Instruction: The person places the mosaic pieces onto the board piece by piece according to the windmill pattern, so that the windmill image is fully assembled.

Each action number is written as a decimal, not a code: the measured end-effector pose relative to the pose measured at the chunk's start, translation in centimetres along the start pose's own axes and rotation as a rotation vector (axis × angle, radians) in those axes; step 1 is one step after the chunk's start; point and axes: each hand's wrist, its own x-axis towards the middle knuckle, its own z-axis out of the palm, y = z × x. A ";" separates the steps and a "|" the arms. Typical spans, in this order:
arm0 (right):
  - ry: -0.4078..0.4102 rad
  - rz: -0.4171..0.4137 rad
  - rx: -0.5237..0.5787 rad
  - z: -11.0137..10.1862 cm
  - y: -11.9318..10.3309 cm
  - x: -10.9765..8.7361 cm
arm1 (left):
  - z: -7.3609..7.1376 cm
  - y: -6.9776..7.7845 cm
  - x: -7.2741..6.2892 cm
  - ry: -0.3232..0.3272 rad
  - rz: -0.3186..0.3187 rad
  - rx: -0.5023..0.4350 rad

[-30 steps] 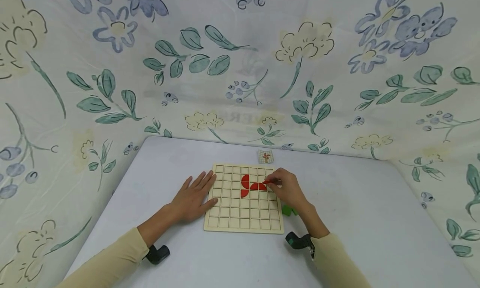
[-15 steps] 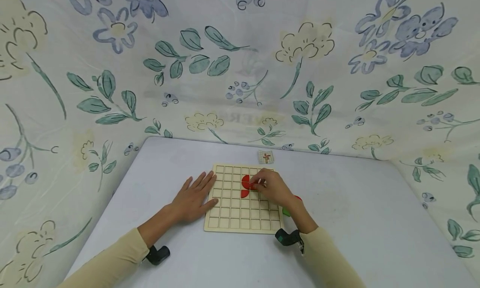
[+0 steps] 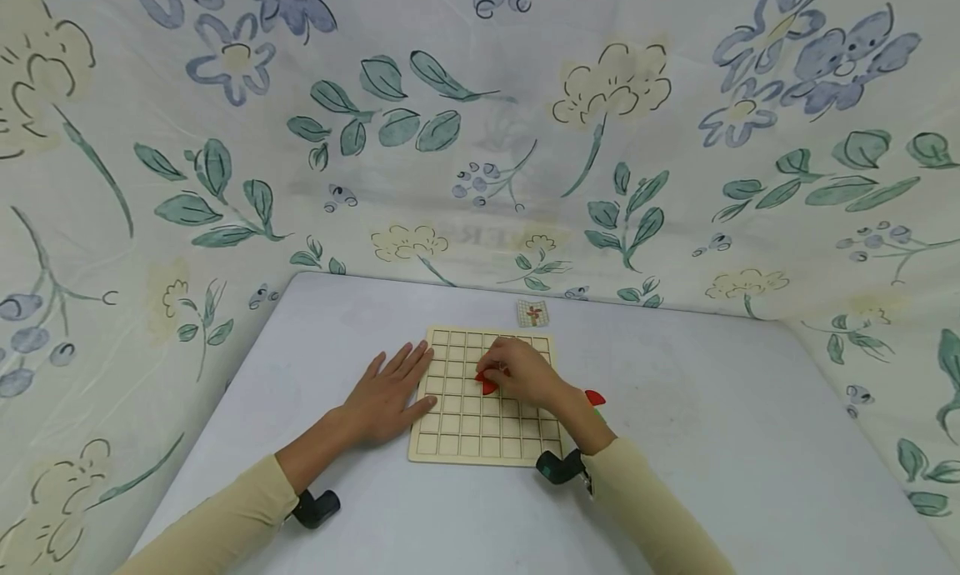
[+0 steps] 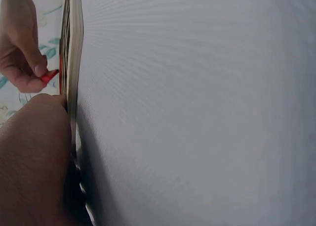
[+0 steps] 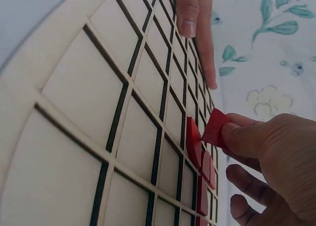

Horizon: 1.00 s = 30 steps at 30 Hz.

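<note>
My right hand (image 3: 522, 373) pinches a red tile (image 5: 215, 129) between thumb and index finger, close over the wooden grid board (image 3: 457, 433). In the right wrist view, several red pieces (image 5: 194, 143) sit in the board's squares just beyond the pinched tile. From the head view the right hand covers most of them; one red quarter-round piece (image 3: 490, 387) shows beneath the fingers. My left hand (image 3: 386, 396) lies flat with fingers spread at the board's left edge, its fingertips and thumb over the rim.
A small card (image 3: 533, 313) with a printed grid and red figure lies behind the board. Right of the board is a loose red piece (image 3: 595, 397), with a bit of green (image 3: 597, 411) beside the right wrist. A floral cloth (image 3: 480, 142) rises behind the white table (image 3: 705, 442).
My right hand has moved left across the board from its right edge, carrying the red tile. A red piece right of the board has come into view. The left hand has stayed still.
</note>
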 end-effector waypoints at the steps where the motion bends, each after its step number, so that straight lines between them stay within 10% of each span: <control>1: -0.005 -0.011 -0.010 0.1 -0.1 0.2 | 0.0 0.0 0.0 -0.001 -0.001 0.000; 14: -0.091 -0.072 -0.038 1.0 -1.9 1.3 | -0.3 0.1 -0.1 -0.004 0.000 0.011; 30: 0.087 -0.039 -0.239 2.9 -2.2 0.0 | 0.0 0.1 -0.1 0.003 -0.004 0.020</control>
